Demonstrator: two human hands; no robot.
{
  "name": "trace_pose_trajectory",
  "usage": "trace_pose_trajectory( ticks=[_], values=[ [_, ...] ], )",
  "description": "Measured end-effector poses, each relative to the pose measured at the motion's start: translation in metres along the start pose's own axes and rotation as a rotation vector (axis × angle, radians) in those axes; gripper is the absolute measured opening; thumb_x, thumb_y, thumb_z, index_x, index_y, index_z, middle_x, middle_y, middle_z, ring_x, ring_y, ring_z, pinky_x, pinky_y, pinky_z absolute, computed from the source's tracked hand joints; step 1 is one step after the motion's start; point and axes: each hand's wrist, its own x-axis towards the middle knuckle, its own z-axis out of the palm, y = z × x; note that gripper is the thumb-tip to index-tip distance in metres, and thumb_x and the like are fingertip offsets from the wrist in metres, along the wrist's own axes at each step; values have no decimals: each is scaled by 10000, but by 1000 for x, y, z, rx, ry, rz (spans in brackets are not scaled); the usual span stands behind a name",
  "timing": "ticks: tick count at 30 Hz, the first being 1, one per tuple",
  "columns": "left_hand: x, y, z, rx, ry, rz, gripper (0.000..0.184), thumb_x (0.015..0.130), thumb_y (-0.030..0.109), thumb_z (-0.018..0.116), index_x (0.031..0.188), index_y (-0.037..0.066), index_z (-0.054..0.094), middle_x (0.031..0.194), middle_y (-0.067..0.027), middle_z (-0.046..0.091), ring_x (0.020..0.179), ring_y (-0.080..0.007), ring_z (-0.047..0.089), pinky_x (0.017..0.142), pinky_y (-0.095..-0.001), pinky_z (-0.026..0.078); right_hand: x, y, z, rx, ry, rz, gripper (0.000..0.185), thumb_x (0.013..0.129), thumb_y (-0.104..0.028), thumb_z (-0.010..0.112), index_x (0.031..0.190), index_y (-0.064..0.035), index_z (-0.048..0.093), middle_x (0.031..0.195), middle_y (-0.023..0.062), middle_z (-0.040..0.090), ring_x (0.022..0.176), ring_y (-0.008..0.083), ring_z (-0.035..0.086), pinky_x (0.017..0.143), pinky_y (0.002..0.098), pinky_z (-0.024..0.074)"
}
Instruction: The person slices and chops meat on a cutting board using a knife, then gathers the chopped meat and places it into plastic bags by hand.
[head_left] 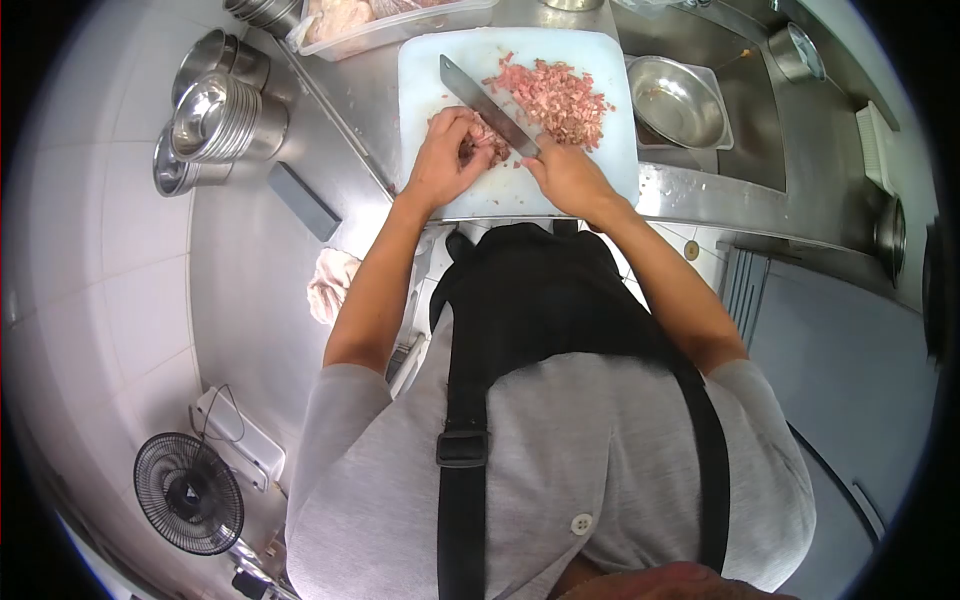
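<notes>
A white cutting board [430,75] lies on the steel counter in front of me. My right hand [572,180] is closed round the handle of a kitchen knife [487,107], whose broad blade slants up and left across the board. On the blade's left side, my left hand [447,158] rests with curled fingers on a small clump of raw meat [484,138], pressing it beside the edge. To the right of the blade spreads a pile of chopped pinkish-red meat [556,98]. The knife handle is mostly hidden in my grip.
Beyond the board stands a plastic tub [400,30] of raw meat. Right of it, a steel bowl [680,103] sits by the sink [755,120]. Left are stacked steel bowls [215,115], a grey sharpening stone [304,200] and a crumpled cloth [332,284]. A fan [190,493] stands lower left.
</notes>
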Motion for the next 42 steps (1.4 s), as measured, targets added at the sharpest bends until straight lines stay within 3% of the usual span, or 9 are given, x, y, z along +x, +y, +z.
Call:
trace_pose_trajectory(
  ticks=[2, 8, 14, 17, 21, 26, 29, 39, 42],
  values=[
    [-3, 13, -7, 55, -26, -4, 325, 851, 148, 825, 1067, 29, 613, 1338, -183, 564, 1289, -409, 523, 1071, -463, 484, -21, -9, -18, -19, 32, -6, 329, 1086, -255, 605, 1166, 63, 583, 991, 322, 737, 1006, 524, 707, 902, 618, 524],
    [-5, -3, -1, 79, -38, 11, 403, 818, 164, 856, 1111, 33, 613, 1352, -176, 543, 1276, -421, 513, 1083, -475, 480, -67, -33, -52, -47, -148, 119, 316, 1091, -260, 603, 1160, 47, 577, 1009, 308, 738, 1002, 515, 704, 900, 608, 518],
    [-4, -8, -2, 55, -11, 45, 412, 823, 159, 850, 1139, 33, 619, 1357, -189, 570, 1265, -435, 533, 1089, -484, 480, -61, -25, -29, -94, -97, 87, 317, 1096, -258, 607, 1156, 49, 555, 939, 319, 736, 942, 532, 703, 851, 624, 521],
    [-11, -12, 4, 84, -14, 52, 405, 828, 154, 848, 1137, 29, 619, 1354, -193, 580, 1265, -431, 542, 1081, -482, 489, -17, 1, 21, -76, -25, 17, 307, 1085, -250, 618, 1141, 46, 560, 915, 324, 729, 929, 537, 705, 843, 630, 525],
    [-5, -7, -3, 82, -55, 1, 410, 815, 124, 871, 1095, 12, 593, 1384, -203, 579, 1298, -424, 545, 1103, -463, 479, 9, -9, 11, -64, -28, -24, 328, 1085, -259, 611, 1171, 56, 587, 988, 328, 732, 1005, 506, 716, 887, 620, 538],
    [-7, -1, -3, 85, 24, 48, 367, 829, 139, 846, 1088, 26, 611, 1320, -181, 589, 1236, -413, 557, 1047, -466, 509, -32, -18, -23, -62, 31, -26, 328, 1085, -258, 612, 1183, 55, 591, 978, 316, 737, 1001, 512, 712, 895, 618, 528],
    [-5, -2, -1, 97, 35, 41, 357, 826, 133, 846, 1076, 28, 615, 1286, -169, 595, 1218, -402, 565, 1033, -461, 514, -59, -33, -46, -60, -104, 90, 327, 1090, -256, 606, 1188, 56, 588, 989, 318, 736, 1009, 508, 711, 890, 617, 528],
    [-6, -12, 5, 57, 41, 35, 357, 806, 109, 867, 1057, 32, 626, 1241, -166, 617, 1148, -408, 601, 996, -461, 523, -14, -13, 17, -82, -75, 47, 339, 1090, -261, 602, 1192, 62, 583, 980, 313, 744, 984, 503, 722, 888, 617, 544],
    [-7, -8, 1, 101, 4, 12, 396, 807, 156, 894, 1084, 30, 639, 1260, -173, 622, 1156, -403, 615, 1005, -459, 525, -3, -6, 23, -28, -33, 16, 365, 1088, -274, 605, 1234, 60, 584, 1005, 310, 749, 1002, 503, 723, 895, 605, 549]
  ],
)
